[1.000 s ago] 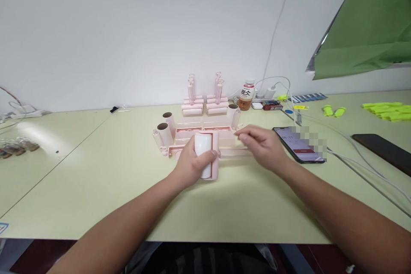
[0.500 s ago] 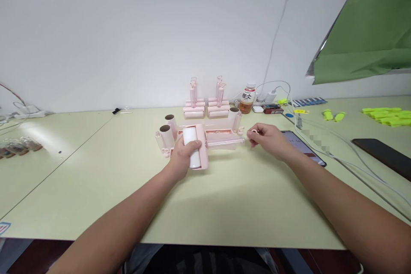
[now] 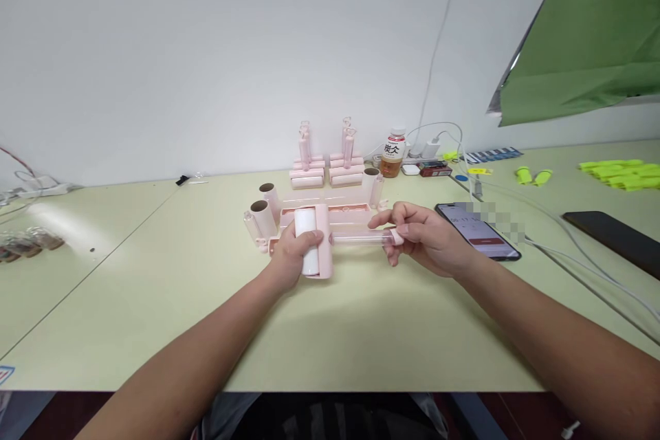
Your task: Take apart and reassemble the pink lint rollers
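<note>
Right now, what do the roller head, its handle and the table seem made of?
Roller head: glossy pink plastic shell, likely around a white paper roll. Handle: clear plastic tube, see-through, with a pink end cap. Table: pale green, smooth, probably laminate; it shows a soft sheen.

Both forearms were bare to the frame's edge, with no sleeves, watch, rings or gloves. The left hand (image 3: 295, 254) and right hand (image 3: 430, 240) were bare too, nails short, and dark clothing showed below the table edge
</note>
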Demonstrator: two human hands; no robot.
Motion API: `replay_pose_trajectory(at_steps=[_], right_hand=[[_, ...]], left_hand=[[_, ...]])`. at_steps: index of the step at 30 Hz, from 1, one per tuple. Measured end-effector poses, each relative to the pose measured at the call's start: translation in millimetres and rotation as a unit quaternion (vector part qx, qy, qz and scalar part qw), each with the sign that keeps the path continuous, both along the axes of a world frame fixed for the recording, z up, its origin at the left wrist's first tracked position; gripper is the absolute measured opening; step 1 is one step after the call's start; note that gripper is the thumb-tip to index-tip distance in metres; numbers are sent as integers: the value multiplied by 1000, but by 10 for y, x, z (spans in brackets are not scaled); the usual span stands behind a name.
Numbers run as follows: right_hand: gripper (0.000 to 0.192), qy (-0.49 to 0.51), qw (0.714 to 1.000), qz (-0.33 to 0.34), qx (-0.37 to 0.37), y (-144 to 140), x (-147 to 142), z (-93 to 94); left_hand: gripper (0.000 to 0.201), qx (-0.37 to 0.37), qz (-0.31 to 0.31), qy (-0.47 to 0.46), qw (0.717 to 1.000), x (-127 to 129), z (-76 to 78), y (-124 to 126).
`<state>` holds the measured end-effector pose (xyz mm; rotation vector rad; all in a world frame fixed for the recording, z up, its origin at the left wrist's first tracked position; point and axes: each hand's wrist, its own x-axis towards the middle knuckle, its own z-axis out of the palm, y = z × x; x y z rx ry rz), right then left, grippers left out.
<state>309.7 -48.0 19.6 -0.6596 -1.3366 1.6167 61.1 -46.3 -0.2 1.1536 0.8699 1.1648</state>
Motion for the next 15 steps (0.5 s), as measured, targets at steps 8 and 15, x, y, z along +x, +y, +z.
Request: replay_pose_trajectory(at_steps=[8, 15], right_hand=[[25, 26, 993, 85, -83, -91, -83, -28], [25, 86, 989, 6, -121, -125, -205, -31]], left_hand=[[30, 31, 47, 52, 997, 12, -30, -31], [30, 22, 49, 41, 998, 71, -8, -91]])
